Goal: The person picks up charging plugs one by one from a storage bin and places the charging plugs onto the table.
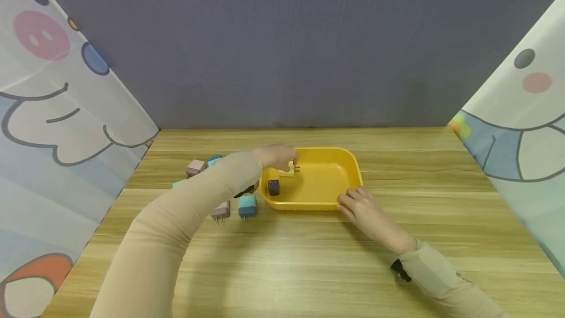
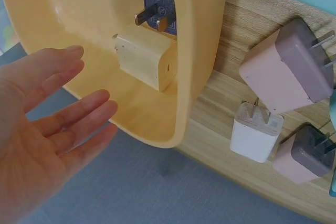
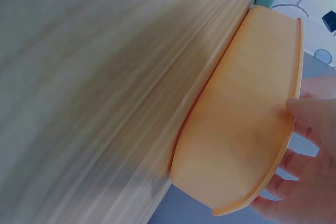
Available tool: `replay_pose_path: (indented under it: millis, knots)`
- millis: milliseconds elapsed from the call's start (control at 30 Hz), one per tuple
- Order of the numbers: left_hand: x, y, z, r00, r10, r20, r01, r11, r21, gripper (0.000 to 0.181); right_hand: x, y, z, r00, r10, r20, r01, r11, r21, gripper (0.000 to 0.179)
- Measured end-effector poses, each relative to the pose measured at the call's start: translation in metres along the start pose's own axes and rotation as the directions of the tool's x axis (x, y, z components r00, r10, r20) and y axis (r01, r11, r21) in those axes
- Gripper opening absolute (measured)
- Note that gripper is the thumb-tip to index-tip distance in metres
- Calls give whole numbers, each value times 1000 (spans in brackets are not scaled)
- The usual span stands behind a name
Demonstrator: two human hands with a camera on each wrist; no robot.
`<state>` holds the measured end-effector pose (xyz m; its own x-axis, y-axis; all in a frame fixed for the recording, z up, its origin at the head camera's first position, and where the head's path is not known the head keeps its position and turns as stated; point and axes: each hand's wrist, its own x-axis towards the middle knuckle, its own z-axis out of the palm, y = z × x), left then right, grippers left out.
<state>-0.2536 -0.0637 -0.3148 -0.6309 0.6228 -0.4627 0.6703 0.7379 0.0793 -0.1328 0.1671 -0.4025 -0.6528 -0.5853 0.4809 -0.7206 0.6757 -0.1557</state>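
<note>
A yellow plastic tray [image 1: 324, 188] stands on the table with two plug chargers inside its left end: a dark one [image 1: 273, 187] and a pale yellow one [image 2: 142, 59]. Above that end of the tray is my left hand [image 1: 277, 156]. In the left wrist view its fingers [image 2: 86, 111] are spread and relaxed, holding nothing, a short way from the yellow charger. My right hand [image 1: 368, 212] grips the tray's near right corner, thumb on the outer wall and the other fingers over the rim, as the right wrist view shows.
Several chargers lie left of the tray, among them a teal one [image 1: 247, 205], a pink one [image 1: 220, 210] and a white one [image 2: 256, 132]. My left sleeve [image 1: 190, 210] hides part of this group. A grey panel [image 1: 309, 53] rises behind the wooden table [image 1: 282, 269].
</note>
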Motion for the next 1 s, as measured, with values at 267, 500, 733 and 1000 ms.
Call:
replay_pose_path:
  millis: [267,500,733,1000]
  knots:
    - [17,1,0,1000,-8,21,7,999,41,29,0,1,-1,1000,-3,-4,3,1000,-1,15]
    - [22,1,5,998,-50,27,49,999,19,31,-1,1,0,1000,-6,-5,6,1000,-5,14]
    - [31,0,9,997,-42,58,41,999,17,31,-1,1,1,1000,-8,0,8,1000,-7,14]
    - [41,-2,16,996,-36,87,33,999,38,27,-1,1,1,1000,-5,4,5,1000,-1,13]
